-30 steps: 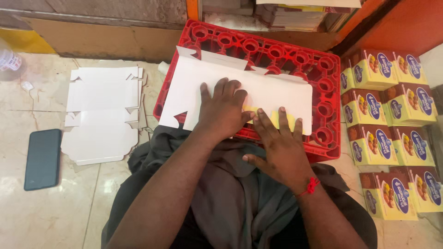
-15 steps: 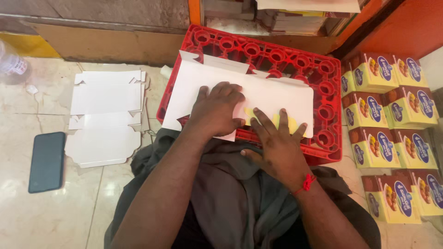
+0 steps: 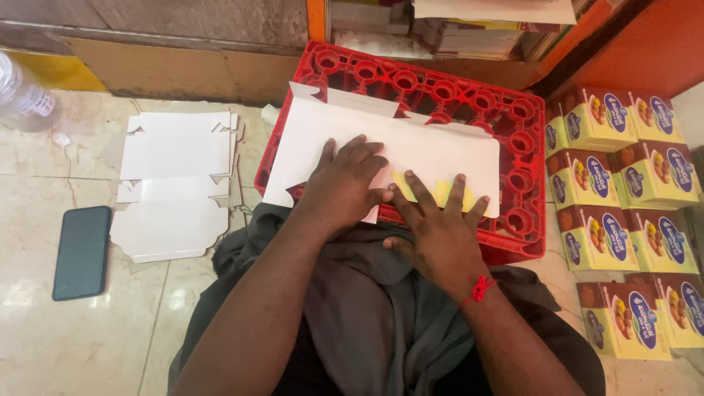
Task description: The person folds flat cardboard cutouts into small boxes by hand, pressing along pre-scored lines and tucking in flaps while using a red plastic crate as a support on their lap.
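A flat white carton blank (image 3: 433, 150) lies on an upturned red plastic crate (image 3: 440, 88) in front of me. My left hand (image 3: 345, 183) presses flat on the blank's near left part, fingers spread. My right hand (image 3: 436, 227), with a red thread at the wrist, lies flat on the near edge, over a folded yellow printed flap (image 3: 440, 192). Neither hand grips anything; both press down with fingers apart.
A stack of flat white blanks (image 3: 172, 183) lies on the tiled floor at left, with a dark phone (image 3: 82, 251) beside it and a clear bottle (image 3: 20, 92) at far left. Several folded yellow boxes (image 3: 623, 183) are stacked at right. A cardboard sheet (image 3: 183, 70) leans behind.
My right hand has slid up a little onto the yellow flap; my left hand stays pressed on the blank. The view has shifted slightly.
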